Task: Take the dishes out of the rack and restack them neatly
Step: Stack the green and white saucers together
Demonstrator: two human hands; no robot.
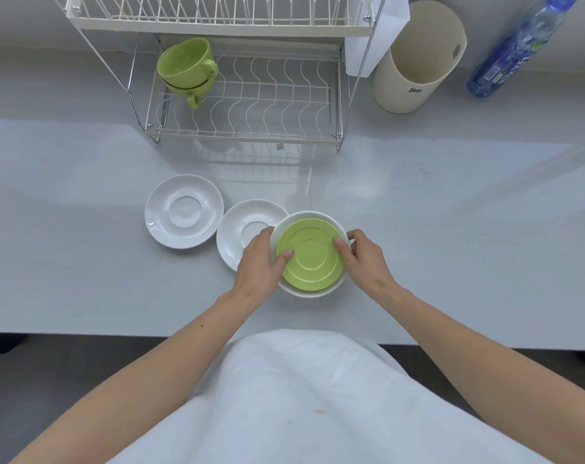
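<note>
A lime-green saucer point(311, 259) with two raised concentric rings lies tilted inside a white bowl-like dish point(317, 218), whose rim shows round it on the far side and along the near edge. Both hands grip this pair: the left hand point(259, 262) curls over the left rim with its thumb pressed on the green surface, and the right hand point(363, 259) holds the right rim, thumb likewise on the green. The pair sits on the pale grey worktop point(451, 229) near its front edge, overlapping the right side of a white saucer point(240, 236). A second white saucer point(184, 211) lies flat just beside that one, further left and apart from the hands. Behind them stands a white wire dish rack point(244, 105). On its lower tier, at the left end, two lime-green cups point(185, 70) are nested, tipped on their sides with handles pointing right and down. The upper tier's slots look bare from here.
</note>
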